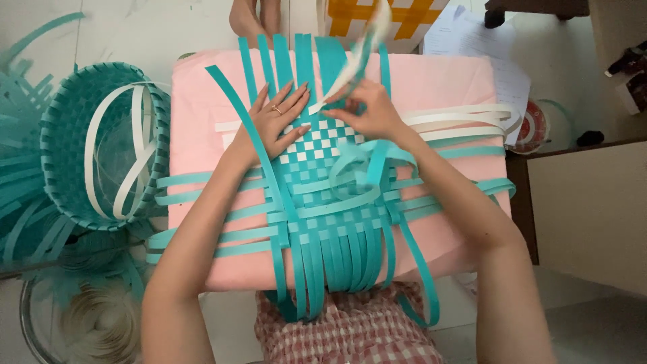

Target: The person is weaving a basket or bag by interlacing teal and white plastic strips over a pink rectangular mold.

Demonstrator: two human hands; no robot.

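A flat woven mat (323,185) of teal and white plastic strips lies on a pink board (431,84). My left hand (276,121) presses flat on the upper left part of the weave, fingers spread, a ring on one finger. My right hand (367,111) pinches a white strip (357,57) that curves up and away, blurred by motion. Loose teal strips (306,61) stick out past the far edge, and more hang over the near edge toward my lap. White strips (458,118) run out to the right from the weave.
A finished teal woven basket (74,114) with white strips inside stands to the left, beside loose teal strips. A coil of pale strips (101,323) lies at bottom left. Papers (485,47) and a tape roll (536,125) lie at right. Another person's feet (253,17) show at top.
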